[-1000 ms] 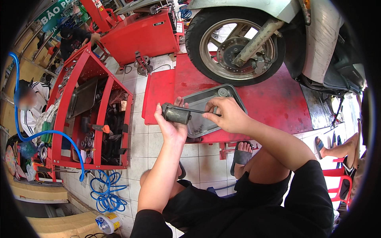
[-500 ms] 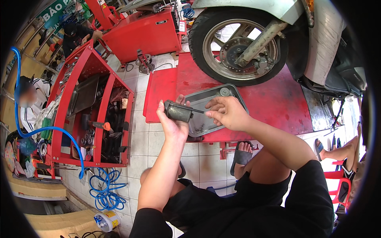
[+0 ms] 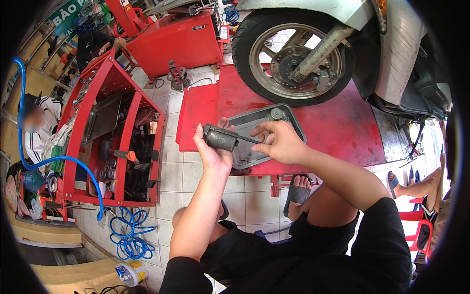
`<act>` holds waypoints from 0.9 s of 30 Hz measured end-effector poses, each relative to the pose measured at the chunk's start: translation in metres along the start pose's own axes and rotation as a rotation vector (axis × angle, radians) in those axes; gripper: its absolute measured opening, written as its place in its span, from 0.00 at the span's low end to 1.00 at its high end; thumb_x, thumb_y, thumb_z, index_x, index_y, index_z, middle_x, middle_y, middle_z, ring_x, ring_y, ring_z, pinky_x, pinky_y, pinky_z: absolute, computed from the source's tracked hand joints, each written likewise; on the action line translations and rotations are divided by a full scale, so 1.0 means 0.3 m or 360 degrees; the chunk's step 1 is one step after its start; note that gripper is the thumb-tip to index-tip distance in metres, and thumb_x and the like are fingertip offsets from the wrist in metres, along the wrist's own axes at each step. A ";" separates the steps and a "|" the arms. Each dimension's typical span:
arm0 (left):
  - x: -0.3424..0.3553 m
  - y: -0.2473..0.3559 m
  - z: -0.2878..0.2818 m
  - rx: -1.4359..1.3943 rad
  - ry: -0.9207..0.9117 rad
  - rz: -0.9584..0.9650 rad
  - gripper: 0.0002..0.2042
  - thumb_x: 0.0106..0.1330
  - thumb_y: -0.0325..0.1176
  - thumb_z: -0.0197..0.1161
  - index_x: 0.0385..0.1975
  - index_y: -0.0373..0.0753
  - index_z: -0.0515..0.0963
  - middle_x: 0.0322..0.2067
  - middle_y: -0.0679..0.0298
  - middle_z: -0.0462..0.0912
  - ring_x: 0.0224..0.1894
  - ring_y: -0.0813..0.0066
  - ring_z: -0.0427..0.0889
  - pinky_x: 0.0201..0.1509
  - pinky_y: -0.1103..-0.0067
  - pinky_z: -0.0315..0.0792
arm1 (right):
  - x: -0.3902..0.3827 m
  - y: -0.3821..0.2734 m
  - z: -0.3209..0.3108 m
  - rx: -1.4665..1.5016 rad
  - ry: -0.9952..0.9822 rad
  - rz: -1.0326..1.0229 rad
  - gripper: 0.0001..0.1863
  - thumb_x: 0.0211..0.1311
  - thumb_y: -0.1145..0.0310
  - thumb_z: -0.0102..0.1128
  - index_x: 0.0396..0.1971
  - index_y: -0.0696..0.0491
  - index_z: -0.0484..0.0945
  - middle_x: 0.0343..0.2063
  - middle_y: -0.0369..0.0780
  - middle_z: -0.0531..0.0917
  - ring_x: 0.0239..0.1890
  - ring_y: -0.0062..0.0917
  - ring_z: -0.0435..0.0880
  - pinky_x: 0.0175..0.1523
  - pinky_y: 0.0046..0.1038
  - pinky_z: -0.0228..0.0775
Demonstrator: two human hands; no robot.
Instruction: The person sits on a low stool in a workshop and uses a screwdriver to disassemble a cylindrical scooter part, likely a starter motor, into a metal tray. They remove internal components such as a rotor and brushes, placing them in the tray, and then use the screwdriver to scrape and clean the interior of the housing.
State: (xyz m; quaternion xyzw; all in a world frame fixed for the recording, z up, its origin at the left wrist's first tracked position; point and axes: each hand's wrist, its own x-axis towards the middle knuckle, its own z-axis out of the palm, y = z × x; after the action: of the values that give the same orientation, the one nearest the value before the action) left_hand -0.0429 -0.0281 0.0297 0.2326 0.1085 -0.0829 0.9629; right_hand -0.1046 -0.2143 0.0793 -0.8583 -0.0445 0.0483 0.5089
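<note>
The left hand (image 3: 214,156) hugs a dark can (image 3: 221,139) — the right hand (image 3: 284,143) pinches a thin rod (image 3: 246,138) — round bit (image 3: 277,113) near the tray's (image 3: 250,121) far right corner.

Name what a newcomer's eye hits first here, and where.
The big two-wheeler wheel at upper centre-right, over a bright red platform. Then, mid-picture, the left hand holding a dark metal cylinder, with the right hand at the end of the dark rod jutting from it. A red tool rack fills the left.

The cylinder (image 3: 221,139) is grey — the platform (image 3: 338,139) red.
</note>
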 end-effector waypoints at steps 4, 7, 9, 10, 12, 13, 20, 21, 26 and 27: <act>-0.001 0.000 -0.001 0.0001 -0.0015 -0.0009 0.21 0.68 0.54 0.55 0.41 0.38 0.71 0.50 0.46 0.78 0.60 0.52 0.73 0.68 0.58 0.69 | -0.002 -0.021 -0.005 0.0322 -0.0029 0.0223 0.17 0.57 0.74 0.69 0.47 0.63 0.81 0.29 0.38 0.82 0.24 0.20 0.84 0.33 0.26 0.76; 0.002 -0.001 -0.001 -0.0002 -0.0015 -0.0013 0.22 0.68 0.54 0.55 0.41 0.38 0.71 0.50 0.46 0.78 0.61 0.52 0.73 0.69 0.58 0.68 | 0.006 -0.009 0.001 0.0419 -0.0006 0.0250 0.16 0.62 0.75 0.67 0.48 0.64 0.79 0.28 0.36 0.80 0.23 0.17 0.81 0.29 0.22 0.76; 0.001 0.000 -0.004 0.0004 -0.0036 -0.0002 0.22 0.68 0.54 0.55 0.41 0.38 0.71 0.50 0.46 0.78 0.61 0.52 0.73 0.69 0.58 0.68 | 0.009 0.003 0.008 0.0293 -0.0003 0.0146 0.15 0.63 0.75 0.65 0.48 0.64 0.78 0.29 0.36 0.81 0.23 0.16 0.79 0.29 0.21 0.76; 0.001 0.001 -0.004 0.0005 -0.0030 -0.0003 0.22 0.69 0.54 0.55 0.41 0.38 0.71 0.50 0.46 0.78 0.61 0.52 0.73 0.69 0.58 0.68 | 0.006 0.000 0.006 0.0177 -0.0009 0.0072 0.14 0.64 0.74 0.64 0.48 0.64 0.78 0.29 0.37 0.81 0.23 0.16 0.79 0.29 0.21 0.76; 0.000 0.003 -0.003 0.0007 -0.0017 -0.0007 0.21 0.69 0.54 0.55 0.41 0.38 0.71 0.50 0.46 0.78 0.61 0.52 0.73 0.68 0.59 0.68 | -0.003 -0.008 0.000 -0.0055 -0.0022 -0.0074 0.13 0.66 0.74 0.62 0.48 0.64 0.78 0.30 0.38 0.82 0.24 0.16 0.79 0.29 0.22 0.76; 0.000 0.002 -0.003 0.0004 -0.0015 -0.0011 0.21 0.69 0.54 0.55 0.41 0.38 0.71 0.50 0.46 0.78 0.61 0.52 0.73 0.68 0.59 0.68 | -0.005 -0.009 0.002 0.0068 -0.0015 0.0004 0.14 0.66 0.74 0.63 0.48 0.64 0.78 0.30 0.37 0.82 0.24 0.16 0.79 0.28 0.22 0.75; 0.002 0.003 -0.002 0.0007 -0.0013 -0.0011 0.22 0.68 0.54 0.55 0.41 0.38 0.71 0.50 0.46 0.78 0.61 0.52 0.73 0.68 0.59 0.68 | -0.002 -0.013 0.009 0.0157 -0.0001 0.0039 0.14 0.64 0.73 0.65 0.47 0.63 0.79 0.27 0.36 0.82 0.23 0.15 0.79 0.28 0.20 0.73; 0.002 0.003 0.000 0.0005 -0.0010 -0.0015 0.22 0.68 0.55 0.55 0.41 0.38 0.71 0.50 0.46 0.78 0.61 0.52 0.73 0.68 0.59 0.68 | -0.006 -0.012 0.007 0.0033 -0.0001 -0.0071 0.14 0.65 0.73 0.65 0.47 0.63 0.79 0.27 0.36 0.82 0.23 0.15 0.79 0.28 0.20 0.74; -0.003 0.001 0.005 0.0008 -0.0013 -0.0021 0.22 0.69 0.55 0.55 0.41 0.38 0.71 0.50 0.47 0.78 0.61 0.53 0.73 0.69 0.59 0.68 | 0.004 -0.005 0.008 0.0309 -0.0023 0.0220 0.17 0.63 0.70 0.65 0.49 0.62 0.80 0.32 0.43 0.87 0.23 0.19 0.82 0.32 0.25 0.75; -0.002 0.003 0.003 0.0009 -0.0018 -0.0019 0.22 0.69 0.55 0.55 0.41 0.38 0.71 0.50 0.47 0.78 0.61 0.53 0.73 0.69 0.60 0.68 | 0.006 -0.007 0.011 0.0428 -0.0011 0.0307 0.18 0.61 0.69 0.66 0.49 0.62 0.80 0.32 0.43 0.87 0.23 0.19 0.82 0.33 0.25 0.75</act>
State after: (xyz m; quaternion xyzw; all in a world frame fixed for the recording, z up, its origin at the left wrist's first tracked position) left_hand -0.0432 -0.0279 0.0311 0.2342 0.1044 -0.0904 0.9623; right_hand -0.1032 -0.2103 0.0795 -0.7826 0.0433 0.1053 0.6121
